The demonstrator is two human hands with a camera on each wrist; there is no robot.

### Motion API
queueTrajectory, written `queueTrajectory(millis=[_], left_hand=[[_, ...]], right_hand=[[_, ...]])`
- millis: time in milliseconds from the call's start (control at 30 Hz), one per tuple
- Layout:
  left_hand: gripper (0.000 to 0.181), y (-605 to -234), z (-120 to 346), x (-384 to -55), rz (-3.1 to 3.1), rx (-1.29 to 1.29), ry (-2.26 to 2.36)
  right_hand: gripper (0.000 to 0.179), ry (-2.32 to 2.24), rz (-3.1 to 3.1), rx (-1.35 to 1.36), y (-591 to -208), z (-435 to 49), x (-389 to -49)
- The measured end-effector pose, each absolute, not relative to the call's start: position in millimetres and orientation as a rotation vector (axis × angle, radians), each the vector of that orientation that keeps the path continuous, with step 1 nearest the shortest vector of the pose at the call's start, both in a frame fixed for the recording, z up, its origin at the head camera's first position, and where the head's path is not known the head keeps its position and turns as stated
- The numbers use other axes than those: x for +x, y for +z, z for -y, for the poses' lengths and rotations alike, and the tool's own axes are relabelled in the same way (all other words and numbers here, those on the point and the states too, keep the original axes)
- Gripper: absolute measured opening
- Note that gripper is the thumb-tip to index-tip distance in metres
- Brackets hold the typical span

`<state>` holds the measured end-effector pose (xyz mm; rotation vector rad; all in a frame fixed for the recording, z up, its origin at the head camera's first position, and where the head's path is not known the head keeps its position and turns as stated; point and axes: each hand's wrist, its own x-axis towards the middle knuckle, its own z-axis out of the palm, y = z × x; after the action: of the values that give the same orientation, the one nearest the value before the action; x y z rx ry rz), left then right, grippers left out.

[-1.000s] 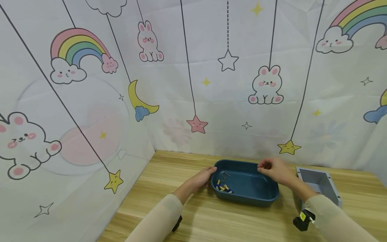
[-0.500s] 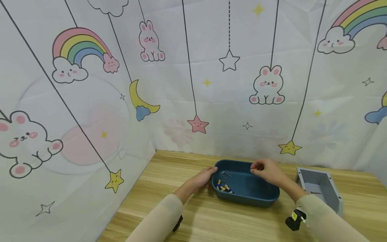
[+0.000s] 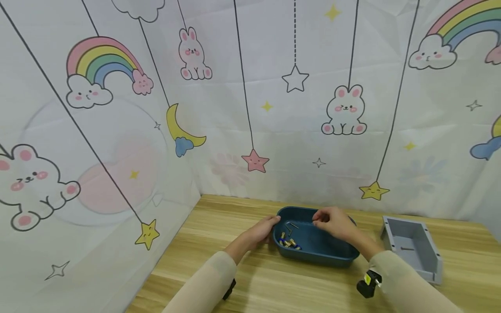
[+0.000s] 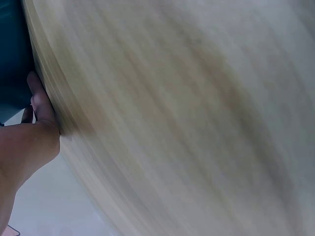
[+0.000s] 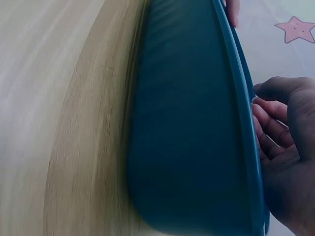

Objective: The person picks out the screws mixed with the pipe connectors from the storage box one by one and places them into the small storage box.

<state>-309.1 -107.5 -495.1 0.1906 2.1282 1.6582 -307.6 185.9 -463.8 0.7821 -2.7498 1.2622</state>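
Observation:
A dark blue oval tray (image 3: 317, 257) stands on the wooden table. My left hand (image 3: 261, 230) holds its left end, thumb on the rim and fingers against the outside wall. Over the tray's middle hovers my right hand (image 3: 335, 224), fingers loosely bent and no object visible between thumb and fingertips. In the right wrist view that hand (image 5: 295, 132) shows behind the tray's near rim. At the tray's left end lie several brass fittings (image 3: 288, 243) with blue bands, and a few thin screws (image 3: 290, 227) just behind them.
A grey rectangular box (image 3: 430, 248) stands to the right of the tray, with one thin screw (image 3: 407, 249) on its floor. A white cloth (image 3: 219, 130) printed with rabbits and stars hangs behind the table (image 3: 219, 208) and along its left side.
My right hand has moved left, from the tray's right end to over its middle. The grey box and the screw inside it show more fully. My left hand stays at the rim.

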Motion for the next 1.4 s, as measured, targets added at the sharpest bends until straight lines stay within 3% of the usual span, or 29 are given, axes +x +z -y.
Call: queueTrajectory(millis=[1400], left_hand=[[0.058,-494,108,-309,-2.151,0.193,1.637]], right_hand=[[0.009,1.296,2.749,0.833,-479,-151,-313]])
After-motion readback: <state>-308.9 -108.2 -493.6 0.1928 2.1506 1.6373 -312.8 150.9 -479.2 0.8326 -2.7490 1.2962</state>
